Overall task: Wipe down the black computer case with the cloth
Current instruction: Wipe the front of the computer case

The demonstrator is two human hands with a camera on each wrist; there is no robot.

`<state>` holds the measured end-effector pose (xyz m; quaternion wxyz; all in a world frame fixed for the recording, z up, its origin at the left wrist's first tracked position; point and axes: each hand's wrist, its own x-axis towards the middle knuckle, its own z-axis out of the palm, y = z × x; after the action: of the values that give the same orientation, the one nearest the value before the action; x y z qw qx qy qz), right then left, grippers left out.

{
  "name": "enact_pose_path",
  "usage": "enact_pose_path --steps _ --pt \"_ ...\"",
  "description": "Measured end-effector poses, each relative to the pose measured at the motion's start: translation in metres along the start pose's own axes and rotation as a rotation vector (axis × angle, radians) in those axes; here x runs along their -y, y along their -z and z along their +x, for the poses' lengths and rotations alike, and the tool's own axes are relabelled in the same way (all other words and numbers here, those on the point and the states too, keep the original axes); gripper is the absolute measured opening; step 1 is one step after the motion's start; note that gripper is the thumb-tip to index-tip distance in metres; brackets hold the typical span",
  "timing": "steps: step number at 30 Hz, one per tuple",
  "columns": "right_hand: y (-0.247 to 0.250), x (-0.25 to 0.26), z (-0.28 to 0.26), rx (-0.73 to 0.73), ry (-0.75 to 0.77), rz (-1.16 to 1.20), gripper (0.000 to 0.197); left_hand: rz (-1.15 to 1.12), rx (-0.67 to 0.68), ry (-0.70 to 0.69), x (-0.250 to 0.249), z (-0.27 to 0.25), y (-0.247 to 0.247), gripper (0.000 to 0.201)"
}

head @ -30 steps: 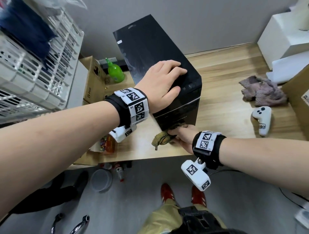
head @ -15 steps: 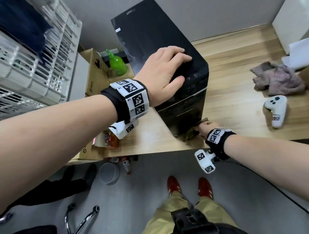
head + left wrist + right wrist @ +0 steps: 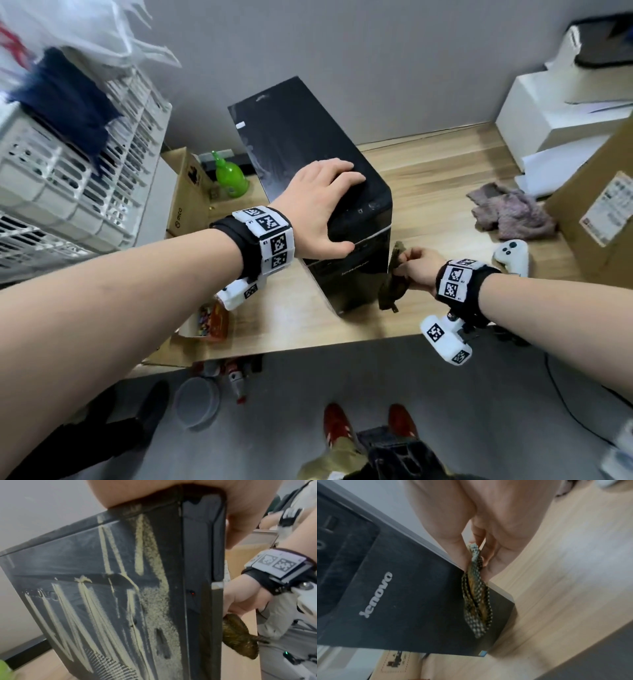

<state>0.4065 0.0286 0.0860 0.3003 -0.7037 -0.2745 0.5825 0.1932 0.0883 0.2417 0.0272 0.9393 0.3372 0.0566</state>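
The black computer case (image 3: pixel 301 154) stands upright on the wooden table (image 3: pixel 438 171); its left side panel (image 3: pixel 102 595) shows pale dusty streaks. My left hand (image 3: pixel 322 205) rests flat on the top near the front, with the thumb down over the front edge (image 3: pixel 243 520). My right hand (image 3: pixel 416 269) pinches a dark checked cloth (image 3: pixel 393 282) against the case's front right edge. The cloth (image 3: pixel 476 601) hangs folded below the fingertips, beside the front face (image 3: pixel 399 595). The cloth (image 3: pixel 240 639) and the right hand (image 3: pixel 240 599) also show past the front corner.
A grey-pink rag (image 3: pixel 510 214) and a white controller (image 3: pixel 512 260) lie to the right of the case. A cardboard box (image 3: pixel 603 198) stands at the far right. A green spray bottle (image 3: pixel 230 176) and white crates (image 3: pixel 68 192) are on the left. The table's front edge is near.
My right hand has carried the cloth from the bottom of the front face round to the front right edge and higher up. The left hand stays on the top.
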Motion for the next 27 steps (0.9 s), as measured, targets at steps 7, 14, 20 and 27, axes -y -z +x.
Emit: enact_pose_path --steps 7,14,20,27 --pt "0.023 0.030 -0.013 0.021 0.036 -0.178 0.032 0.124 0.178 -0.034 0.005 0.000 0.015 0.105" --pt "0.023 0.056 -0.023 -0.063 0.079 -0.077 0.032 0.104 0.192 -0.045 0.016 -0.011 0.016 0.103" --pt "-0.011 0.037 -0.026 0.102 -0.034 0.166 0.018 0.089 0.127 -0.012 0.018 -0.018 0.000 0.095" --pt "-0.014 0.054 -0.042 0.073 -0.023 0.285 0.021 0.127 0.065 -0.040 0.019 -0.018 -0.001 0.078"
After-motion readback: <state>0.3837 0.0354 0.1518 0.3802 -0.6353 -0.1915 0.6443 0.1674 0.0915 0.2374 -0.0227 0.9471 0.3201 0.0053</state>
